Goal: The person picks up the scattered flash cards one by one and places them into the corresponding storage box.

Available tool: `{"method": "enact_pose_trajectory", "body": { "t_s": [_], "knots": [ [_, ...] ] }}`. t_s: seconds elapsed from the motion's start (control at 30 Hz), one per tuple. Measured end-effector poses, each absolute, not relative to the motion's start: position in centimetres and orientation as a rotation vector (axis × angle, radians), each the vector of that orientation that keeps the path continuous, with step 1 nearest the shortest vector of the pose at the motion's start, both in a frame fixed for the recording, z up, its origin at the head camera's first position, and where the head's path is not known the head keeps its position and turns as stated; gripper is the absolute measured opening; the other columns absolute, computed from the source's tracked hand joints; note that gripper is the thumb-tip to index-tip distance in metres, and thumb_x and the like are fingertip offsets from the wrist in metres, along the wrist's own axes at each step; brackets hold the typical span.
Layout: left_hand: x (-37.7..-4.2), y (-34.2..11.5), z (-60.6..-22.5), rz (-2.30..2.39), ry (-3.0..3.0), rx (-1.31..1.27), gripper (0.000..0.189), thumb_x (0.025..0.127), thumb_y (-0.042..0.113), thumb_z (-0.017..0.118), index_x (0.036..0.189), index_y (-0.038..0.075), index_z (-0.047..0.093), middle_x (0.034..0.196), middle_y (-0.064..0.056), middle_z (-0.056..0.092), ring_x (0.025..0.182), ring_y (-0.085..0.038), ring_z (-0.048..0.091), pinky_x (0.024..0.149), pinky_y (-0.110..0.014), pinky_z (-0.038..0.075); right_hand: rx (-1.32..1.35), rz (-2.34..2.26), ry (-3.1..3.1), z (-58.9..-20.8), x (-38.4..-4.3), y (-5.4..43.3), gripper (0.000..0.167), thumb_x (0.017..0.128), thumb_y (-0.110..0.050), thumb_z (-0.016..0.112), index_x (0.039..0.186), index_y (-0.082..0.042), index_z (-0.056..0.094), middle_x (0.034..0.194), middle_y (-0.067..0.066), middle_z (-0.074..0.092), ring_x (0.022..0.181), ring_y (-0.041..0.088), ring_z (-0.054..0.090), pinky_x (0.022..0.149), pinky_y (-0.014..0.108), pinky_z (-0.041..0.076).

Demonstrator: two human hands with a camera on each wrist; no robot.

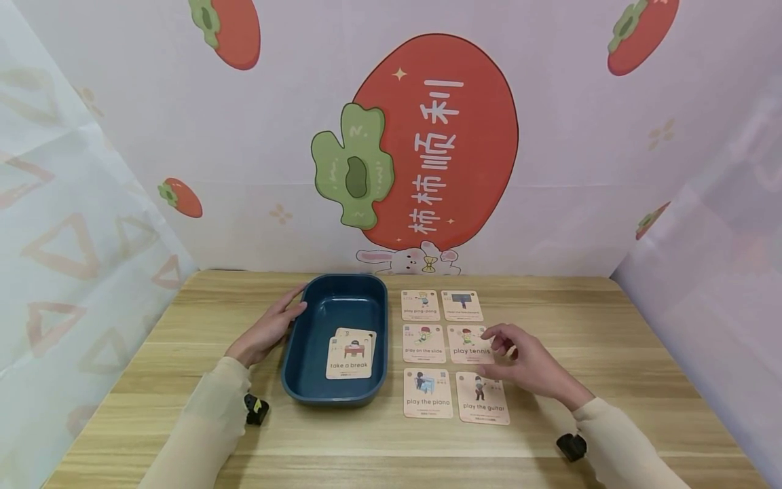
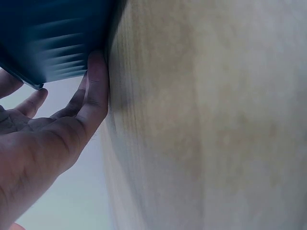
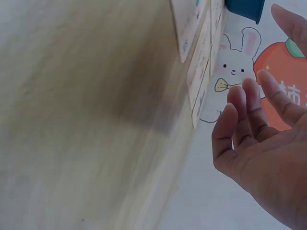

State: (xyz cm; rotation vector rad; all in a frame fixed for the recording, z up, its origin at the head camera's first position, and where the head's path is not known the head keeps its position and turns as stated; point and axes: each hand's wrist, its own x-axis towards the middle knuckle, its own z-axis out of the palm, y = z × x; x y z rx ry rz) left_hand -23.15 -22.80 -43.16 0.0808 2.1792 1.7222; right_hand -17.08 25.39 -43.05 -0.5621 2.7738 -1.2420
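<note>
My left hand [image 1: 273, 327] rests along the left side of a dark blue tray [image 1: 294, 367]; in the left wrist view its fingers [image 2: 97, 79] lie against the tray's ribbed outer wall. Inside the tray, a "take a break" card [image 1: 349, 365] overlaps another card. My right hand [image 1: 524, 360] hovers above the right column of picture cards, its fingers loosely bent and holding nothing. Nearest to it are the "play tennis" card [image 1: 466, 350], partly covered by the fingers, and the "play the guitar" card [image 1: 481, 407].
More cards lie right of the tray: "play the piano" [image 1: 427, 402], "play on the slide" [image 1: 423, 350], "play ping-pong" [image 1: 419, 311] and a card with a dark board [image 1: 462, 311]. A wooden table [image 1: 391, 455] carries everything. Behind it hangs a white persimmon-print cloth [image 1: 550, 224].
</note>
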Motion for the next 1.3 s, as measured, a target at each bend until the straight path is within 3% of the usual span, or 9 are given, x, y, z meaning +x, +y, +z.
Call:
{"method": "enact_pose_trajectory", "body": {
  "t_s": [0.3, 0.57, 0.73, 1.3],
  "knots": [
    [-23.1, -22.9, -43.2, 1.724, 2.177, 0.084, 0.062, 0.112, 0.035, 0.037, 0.165, 0.025, 0.007, 0.163, -0.027, 0.022, 0.142, -0.046, 0.036, 0.106, -0.058, 0.041, -0.543, -1.166, 2.767, -43.5, -16.1, 26.6, 0.057, 0.075, -0.031, 0.092, 0.117, -0.004, 0.064, 0.094, 0.004, 0.056, 0.083, 0.021, 0.051, 0.07, 0.029, 0.045],
    [-23.2, -22.8, -43.3, 1.717, 2.178, 0.09, 0.063, 0.112, 0.036, 0.037, 0.165, 0.025, 0.005, 0.163, -0.027, 0.02, 0.143, -0.047, 0.035, 0.107, -0.059, 0.04, -0.538, -1.075, 2.774, -44.5, -15.6, 27.7, 0.057, 0.073, -0.035, 0.093, 0.114, -0.008, 0.065, 0.094, 0.0, 0.056, 0.085, 0.016, 0.05, 0.074, 0.026, 0.044],
    [-23.2, -22.8, -43.2, 1.716, 2.185, 0.081, 0.062, 0.112, 0.036, 0.037, 0.165, 0.025, 0.006, 0.162, -0.027, 0.024, 0.14, -0.046, 0.04, 0.103, -0.054, 0.046, -0.591, -1.064, 2.766, -44.4, -15.1, 27.8, 0.059, 0.072, -0.039, 0.093, 0.113, -0.007, 0.065, 0.094, 0.001, 0.054, 0.086, 0.015, 0.048, 0.074, 0.026, 0.042],
    [-23.2, -22.9, -43.2, 1.72, 2.179, 0.074, 0.062, 0.112, 0.036, 0.037, 0.165, 0.027, 0.008, 0.161, -0.027, 0.027, 0.138, -0.044, 0.043, 0.1, -0.051, 0.048, -0.673, -0.904, 2.761, -45.0, -15.1, 27.8, 0.084, 0.055, -0.056, 0.096, 0.12, -0.013, 0.064, 0.097, 0.001, 0.046, 0.092, 0.019, 0.043, 0.082, 0.03, 0.04]
  ]
}}
